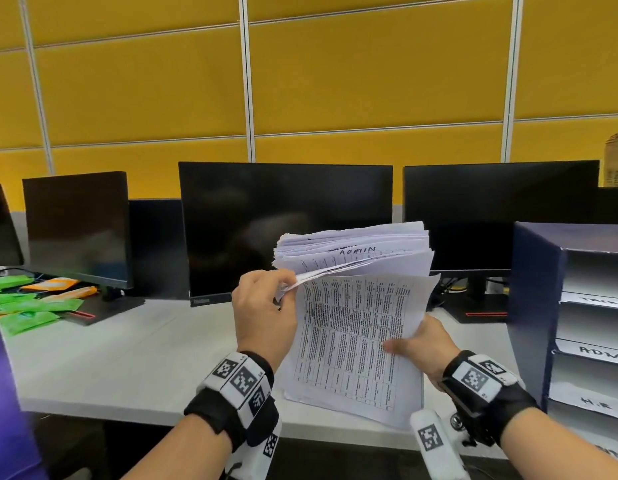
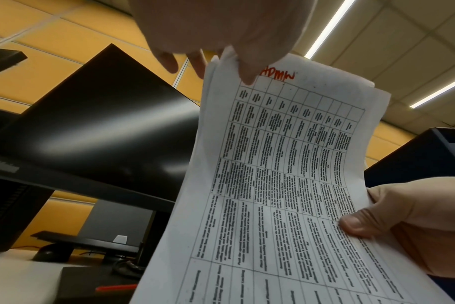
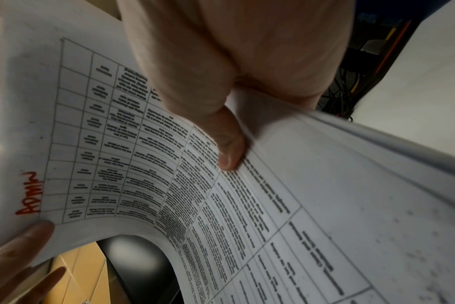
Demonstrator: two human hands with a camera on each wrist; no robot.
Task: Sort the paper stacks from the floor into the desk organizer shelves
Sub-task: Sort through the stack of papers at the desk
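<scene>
While both hands (image 1: 338, 327) grip paper stack (image 1: 352, 341), wrist views reveal red ADMIN.

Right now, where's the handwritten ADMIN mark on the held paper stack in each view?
Head: black ADMIN mark on the folded-back sheets at the paper stack's top, centre frame.
Left wrist: red ADMIN mark at the page top, upper centre, beside the left hand's fingers.
Right wrist: red ADMIN mark, far left, sideways.
Shared landmark: the right thumb pressing the printed table.

Right hand (image 3: 237, 67) thumb on "ADMIN" paper stack (image 3: 148, 164)
</scene>
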